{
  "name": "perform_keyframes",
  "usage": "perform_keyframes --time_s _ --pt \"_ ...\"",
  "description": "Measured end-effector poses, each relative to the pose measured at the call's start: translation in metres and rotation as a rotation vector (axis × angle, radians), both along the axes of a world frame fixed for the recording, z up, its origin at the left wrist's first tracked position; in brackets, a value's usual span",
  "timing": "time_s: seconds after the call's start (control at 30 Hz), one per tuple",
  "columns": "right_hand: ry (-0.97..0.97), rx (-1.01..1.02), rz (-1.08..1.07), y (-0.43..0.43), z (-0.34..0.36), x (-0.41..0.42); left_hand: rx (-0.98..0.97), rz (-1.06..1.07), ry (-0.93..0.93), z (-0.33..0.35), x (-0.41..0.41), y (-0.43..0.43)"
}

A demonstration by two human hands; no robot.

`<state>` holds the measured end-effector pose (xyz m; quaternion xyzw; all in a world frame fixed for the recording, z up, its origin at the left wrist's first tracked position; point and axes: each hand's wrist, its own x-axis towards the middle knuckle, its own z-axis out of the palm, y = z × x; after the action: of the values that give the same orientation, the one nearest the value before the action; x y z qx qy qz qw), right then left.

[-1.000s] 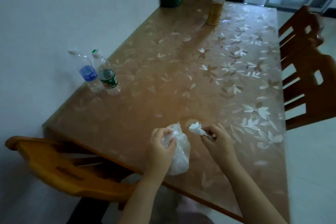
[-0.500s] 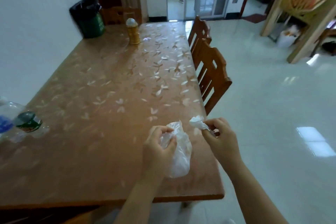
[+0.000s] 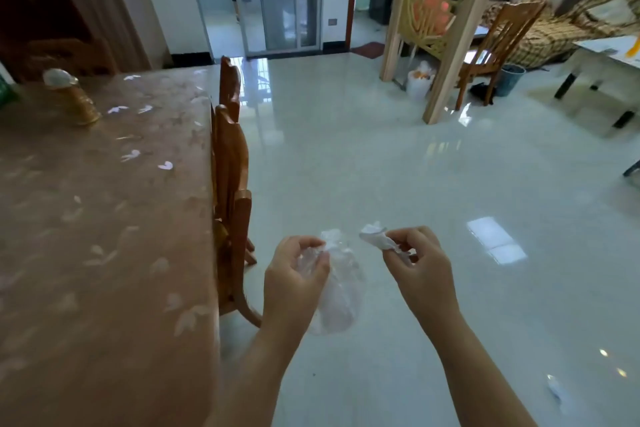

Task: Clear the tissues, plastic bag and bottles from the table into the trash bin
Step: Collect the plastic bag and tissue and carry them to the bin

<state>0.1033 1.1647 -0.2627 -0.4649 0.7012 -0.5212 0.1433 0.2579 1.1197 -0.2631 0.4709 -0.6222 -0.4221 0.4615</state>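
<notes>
Both hands are raised over the pale glossy floor [image 3: 398,156], clear of the table [image 3: 104,236], which fills the view from 7 to 10 o'clock. The left hand [image 3: 292,282] pinches the neck of a clear plastic bag [image 3: 337,291] that hangs down beside it. The right hand [image 3: 420,269] grips a crumpled white tissue [image 3: 375,237] between thumb and fingers, just beside the bag's top. Two wooden chairs [image 3: 230,191] stand against the table's edge. A gold bottle [image 3: 71,97] stands on the table at 10 o'clock.
</notes>
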Motion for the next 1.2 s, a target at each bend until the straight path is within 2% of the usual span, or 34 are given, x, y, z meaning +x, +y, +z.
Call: perform_keyframes --time_s 0.23,0.43,0.67,0.8,1.03,1.2 --pt "-0.041 0.001 -0.064 -0.034 -0.002 -0.082 -0.001 -0.036 -0.030 -0.003 -0.074 -0.049" --pt "-0.054 0.027 -0.080 -0.108 -0.010 -0.135 0.048 -0.050 -0.014 -0.016 -0.132 -0.130" --pt "0.005 0.063 -0.054 -0.264 0.001 -0.192 0.048 -0.020 0.023 -0.010 -0.188 -0.280" --pt "0.065 -0.008 -0.019 -0.368 0.028 -0.212 0.035 -0.007 0.081 0.009 -0.207 -0.370" --pt "0.003 -0.015 0.086 -0.498 0.019 -0.229 0.096 0.108 0.115 0.005 -0.222 -0.491" --pt "-0.021 0.016 0.179 -0.610 0.004 -0.245 0.056 0.218 0.107 -0.002 -0.239 -0.588"
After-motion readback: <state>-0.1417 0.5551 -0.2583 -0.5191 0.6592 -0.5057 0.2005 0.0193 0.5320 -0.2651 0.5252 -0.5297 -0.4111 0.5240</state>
